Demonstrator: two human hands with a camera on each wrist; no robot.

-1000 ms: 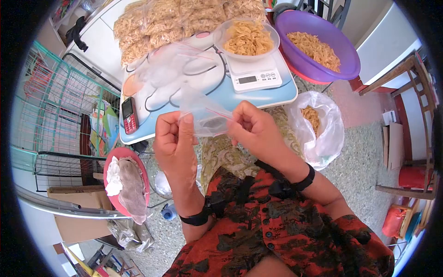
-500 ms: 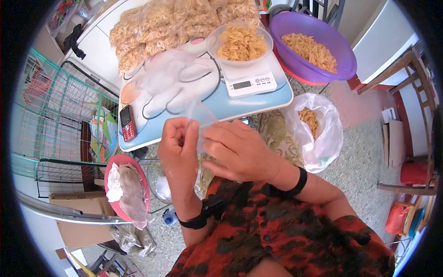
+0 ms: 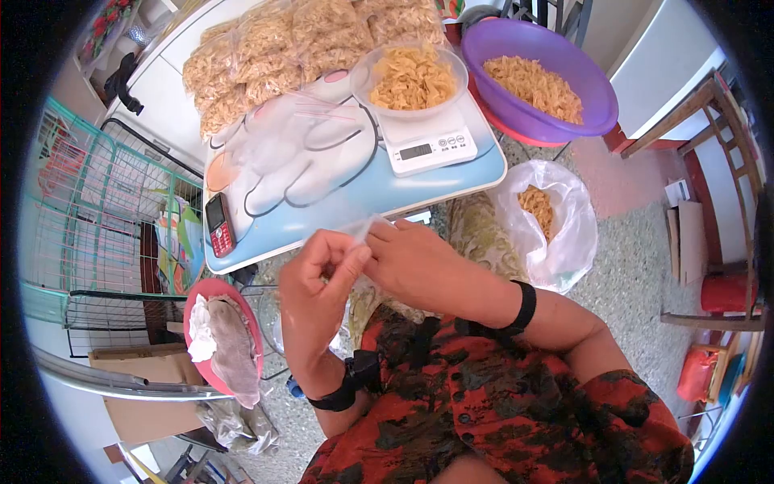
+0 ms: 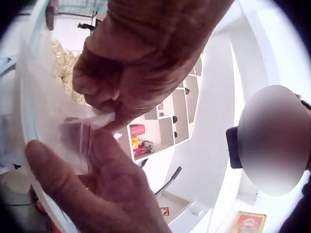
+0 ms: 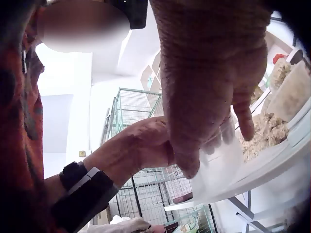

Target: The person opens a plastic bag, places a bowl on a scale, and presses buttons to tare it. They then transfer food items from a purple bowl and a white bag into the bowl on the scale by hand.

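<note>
A clear plastic zip bag (image 3: 364, 230) with a red line at its mouth is held between the two hands, in front of the table edge. My left hand (image 3: 318, 266) pinches the bag's edge between thumb and curled fingers. My right hand (image 3: 403, 258) lies against it, back upward, fingers extended at the bag. In the left wrist view, a finger of the right hand (image 4: 112, 179) shows through the film of the zip bag (image 4: 63, 111) beside the red line. In the right wrist view the film hangs below the right hand's fingers (image 5: 247, 121).
A white scale (image 3: 431, 153) bears a bowl (image 3: 363, 89) of dried yellow strips. Filled bags (image 3: 258, 60) line the table's back; flat empty bags (image 3: 322, 109) and a phone (image 3: 218, 226) lie nearer. At right stand a purple basin (image 3: 597, 105) and an open white sack (image 3: 576, 218).
The right hand has turned back-up and its fingers have moved from the bag's right edge to the left hand. The bag, stretched between the hands earlier, is now mostly covered by them.
</note>
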